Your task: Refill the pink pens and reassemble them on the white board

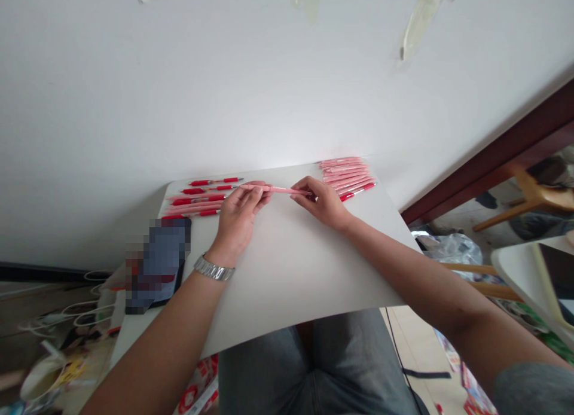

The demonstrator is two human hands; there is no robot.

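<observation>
Grey sleeve (pixel 533 388) nearest, both hands (pixel 237 220) grip a slim pink stick (pixel 281 190).

On that white table (pixel 287 271) lies a phone (pixel 160 262) (blurred, to my eye); red pens (pixel 216 198) and pink sticks (pixel 192 208) sit just beyond it, a pink pile (pixel 344 174) well to its right.

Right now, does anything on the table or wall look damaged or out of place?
Mainly the wall: yellowish tape at upper right looks ragged and slanted, like a leftover scrap. On the white table, no spill shows; the slim pink item between left hand and right hand shows no obvious damage.
</observation>
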